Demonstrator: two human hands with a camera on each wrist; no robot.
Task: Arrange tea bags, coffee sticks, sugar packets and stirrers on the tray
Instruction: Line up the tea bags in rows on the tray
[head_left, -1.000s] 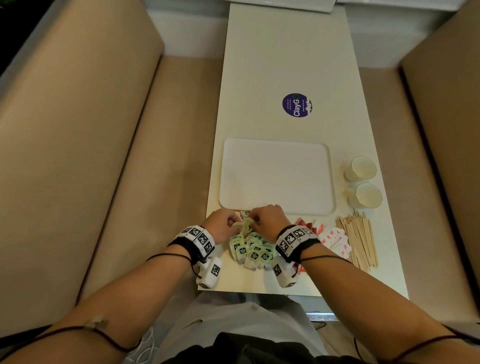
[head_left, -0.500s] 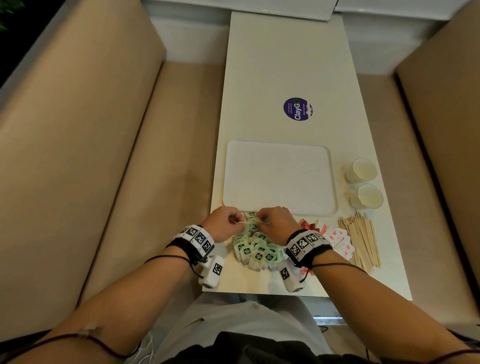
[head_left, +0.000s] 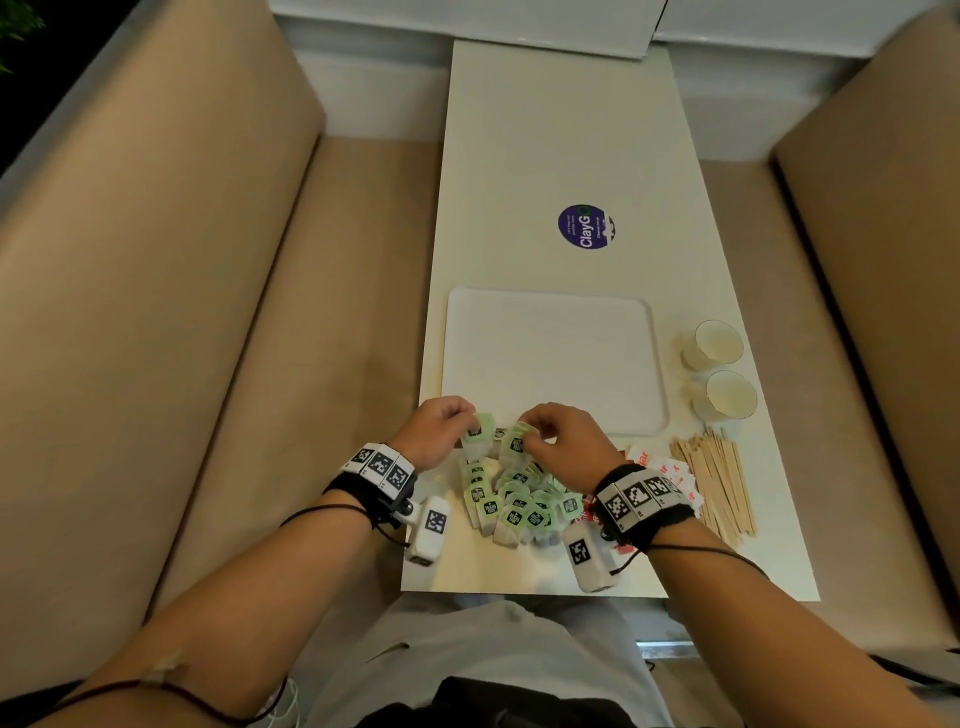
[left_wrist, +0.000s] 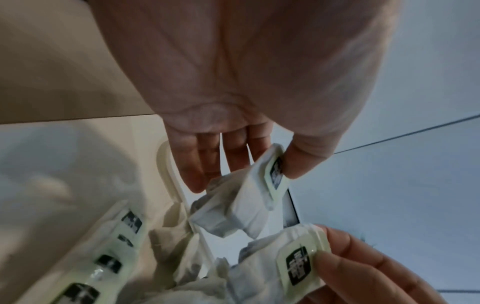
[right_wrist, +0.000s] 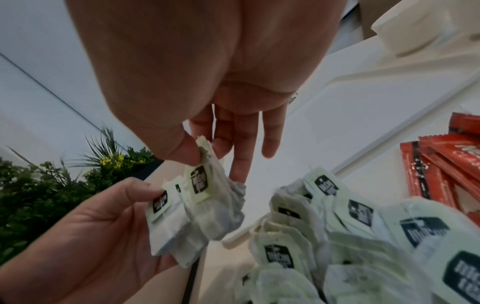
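While both hands hover over the near edge of the tray (head_left: 550, 358), each one pinches a tea bag by its green tag: the left hand (head_left: 439, 428) holds one tea bag (head_left: 477, 434) between thumb and forefinger, and the right hand (head_left: 563, 441) holds another tea bag (head_left: 515, 441) the same way, with the remaining fingers loosely extended. In the wrist views the two bags hang down from their tags, close together and possibly touching at the paper; whether their strings are tangled I cannot tell.

The heap of tea bags (head_left: 519, 504) lies on the table (head_left: 561, 130) directly under and behind the hands, toward the person. The tray sits just beyond the fingertips, straight ahead, with its long side running left to right, and nothing is on it yet. So the coming move is, by my judgement, a short forward reach. Both hands are about equally near the tray's front rim, the left one nearer its left corner.

To the right of the heap lie red coffee sticks (right_wrist: 441, 164), then the white and red sugar packets (head_left: 670, 470), then the wooden stirrers (head_left: 714, 478), whose long axes point roughly away from the person. Two paper cups (head_left: 719, 369) stand beside the tray's right edge. The right hand is the nearer one for all of these
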